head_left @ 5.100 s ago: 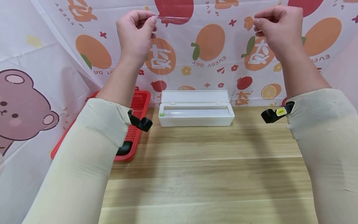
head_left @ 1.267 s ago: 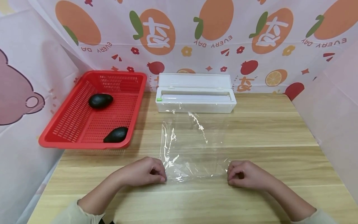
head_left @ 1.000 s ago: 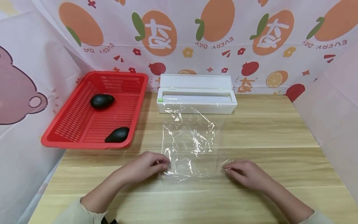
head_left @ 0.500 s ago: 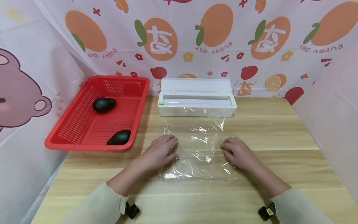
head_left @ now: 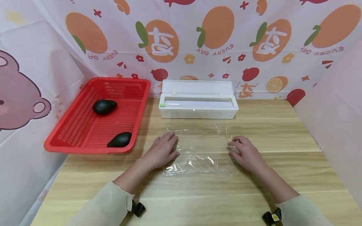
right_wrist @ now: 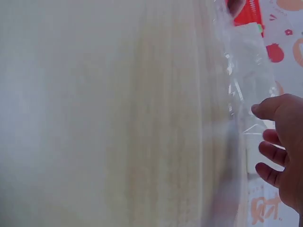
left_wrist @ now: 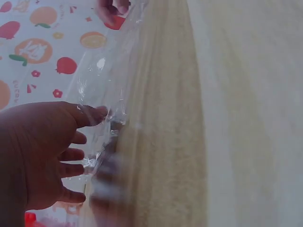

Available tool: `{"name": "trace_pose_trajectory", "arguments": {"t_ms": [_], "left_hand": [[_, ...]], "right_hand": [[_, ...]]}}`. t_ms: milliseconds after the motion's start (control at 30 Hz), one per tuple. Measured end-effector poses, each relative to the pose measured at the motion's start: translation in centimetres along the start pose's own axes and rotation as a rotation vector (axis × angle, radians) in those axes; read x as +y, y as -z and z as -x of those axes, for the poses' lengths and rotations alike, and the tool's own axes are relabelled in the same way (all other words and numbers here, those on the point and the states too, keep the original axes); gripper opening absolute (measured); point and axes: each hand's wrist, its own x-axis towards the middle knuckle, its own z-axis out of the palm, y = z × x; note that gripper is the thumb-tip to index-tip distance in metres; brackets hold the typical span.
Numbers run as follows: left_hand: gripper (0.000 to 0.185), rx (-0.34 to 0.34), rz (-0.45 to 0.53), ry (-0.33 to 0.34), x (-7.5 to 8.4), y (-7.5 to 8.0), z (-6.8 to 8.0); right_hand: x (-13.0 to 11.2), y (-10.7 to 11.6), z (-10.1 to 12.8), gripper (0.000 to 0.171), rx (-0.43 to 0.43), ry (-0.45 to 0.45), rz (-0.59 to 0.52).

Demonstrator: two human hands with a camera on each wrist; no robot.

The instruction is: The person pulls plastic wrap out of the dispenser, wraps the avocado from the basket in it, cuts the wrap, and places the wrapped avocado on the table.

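A sheet of clear plastic wrap [head_left: 198, 146] lies crinkled on the wooden table, its far part just in front of the white wrap box. My left hand [head_left: 161, 150] rests at the sheet's left edge with its fingers spread; in the left wrist view the thumb of the left hand [left_wrist: 45, 151] overlaps the film. At the opposite edge is my right hand [head_left: 245, 153], its fingers relaxed and slightly bent. The right wrist view shows the right hand [right_wrist: 286, 146] with its thumb tip at the film and nothing gripped.
The white wrap box [head_left: 199, 113] stands at the back with its lid raised and a roll inside. On the left, a red basket [head_left: 139, 116] holds two dark avocados, one avocado [head_left: 105, 107] farther back, another avocado [head_left: 120, 140] near the front corner. Printed cloth [head_left: 189, 37] hangs behind the table.
My raised hands have come down and laid the film on the table. Both then let go of its near corners and moved forward along its sides, smoothing its near part flatter.
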Motion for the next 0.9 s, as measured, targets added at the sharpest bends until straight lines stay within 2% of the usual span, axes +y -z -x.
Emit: {"name": "trace_pose_trajectory", "arguments": {"t_ms": [100, 200, 333, 400, 467, 533, 633, 700, 767, 900], "left_hand": [[0.060, 0.034, 0.022, -0.017, -0.2, 0.3, 0.2], [0.061, 0.058, 0.017, -0.030, -0.4, 0.8, 0.4], [0.059, 0.095, 0.017, -0.069, 0.3, 1.9, 1.2], [0.056, 0.102, 0.049, -0.074, 0.8, 3.2, 1.9], [0.053, 0.121, 0.082, -0.073, 1.1, 5.3, 2.4], [0.050, 0.150, 0.105, -0.046, 0.9, 7.7, 3.2], [0.046, 0.211, 0.114, 0.018, -1.0, 10.9, 4.2], [0.048, 0.215, 0.114, 0.085, -2.8, 12.5, 4.9], [0.054, 0.169, 0.119, 0.157, -4.7, 13.7, 5.7], [0.066, -0.018, 0.132, 0.229, -8.4, 14.7, 7.2]], "right_hand": [[-0.8, 0.3, 0.9, 0.017, 0.004, -0.018, -0.078], [-1.7, 0.5, 2.0, 0.012, -0.050, -0.018, -0.159], [-2.6, 0.6, 3.6, 0.015, -0.109, 0.032, -0.276], [-2.9, 0.6, 4.4, 0.015, -0.132, 0.067, -0.318], [-3.0, 0.6, 4.7, 0.016, -0.147, 0.108, -0.340], [-3.1, 0.5, 4.8, 0.018, -0.162, 0.145, -0.344], [-2.9, 0.2, 4.9, 0.019, -0.170, 0.179, -0.345], [-2.8, 0.0, 5.0, 0.019, -0.165, 0.198, -0.350], [-2.7, -0.2, 5.2, 0.019, -0.163, 0.216, -0.363], [-2.9, -0.3, 5.5, 0.020, -0.167, 0.226, -0.402]]}}
